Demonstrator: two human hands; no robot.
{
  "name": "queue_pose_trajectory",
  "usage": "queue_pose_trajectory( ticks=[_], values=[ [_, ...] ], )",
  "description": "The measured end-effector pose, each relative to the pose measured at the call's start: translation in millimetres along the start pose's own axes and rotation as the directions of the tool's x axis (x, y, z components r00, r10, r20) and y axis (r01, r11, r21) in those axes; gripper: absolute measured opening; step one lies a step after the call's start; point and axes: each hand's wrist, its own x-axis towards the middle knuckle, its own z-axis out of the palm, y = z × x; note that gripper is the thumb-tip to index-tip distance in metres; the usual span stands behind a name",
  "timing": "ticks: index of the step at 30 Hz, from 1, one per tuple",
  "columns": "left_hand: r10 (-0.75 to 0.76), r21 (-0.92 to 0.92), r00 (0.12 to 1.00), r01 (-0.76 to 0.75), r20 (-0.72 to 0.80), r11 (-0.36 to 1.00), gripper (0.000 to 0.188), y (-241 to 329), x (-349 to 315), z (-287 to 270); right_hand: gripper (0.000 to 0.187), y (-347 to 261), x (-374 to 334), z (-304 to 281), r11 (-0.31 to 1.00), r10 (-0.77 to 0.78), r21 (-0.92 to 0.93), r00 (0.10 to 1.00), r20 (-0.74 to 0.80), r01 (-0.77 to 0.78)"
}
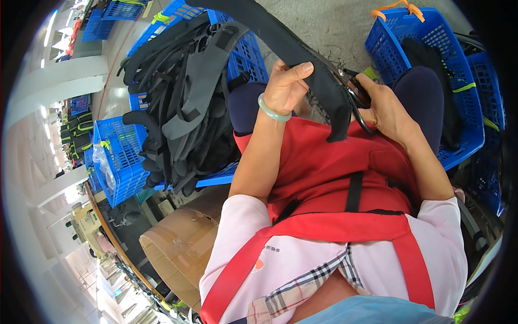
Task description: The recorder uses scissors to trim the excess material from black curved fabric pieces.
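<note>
Head view: a long black padded strap (302,59), judged light and limp, is gripped over the lap by the left hand (284,86), best held near the cut, while dark scissors (356,100) are clasped in the right hand (386,108).

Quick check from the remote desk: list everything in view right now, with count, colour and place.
strap: one, black, held across the lap
scissors: one, dark, at the strap's edge
strap pile: many, black and grey, heaped on the crates at left
crates: several, blue, left and right
cardboard box: one, brown, lower left
apron: one, red, on the lap
bracelet: one, pale green, left wrist
left hand: grips the strap
right hand: holds the scissors
</note>
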Motion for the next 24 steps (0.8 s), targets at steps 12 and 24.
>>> queue_pose_trajectory(
  ticks=[12,24],
  values=[
    [0.009,-0.022,1.0,-0.009,0.019,1.0,0.021,-0.4,1.3,-2.6,0.056,1.5,-1.6,3.1,1.0,0.013,-0.021,0.999,-0.032,-0.013],
    [0.009,-0.007,0.999,-0.009,0.05,1.0,0.019,0.6,-0.2,-3.9,0.036,11.8,-1.2,-0.2,0.992,0.066,0.107,0.997,-0.028,-0.062]
  ],
)
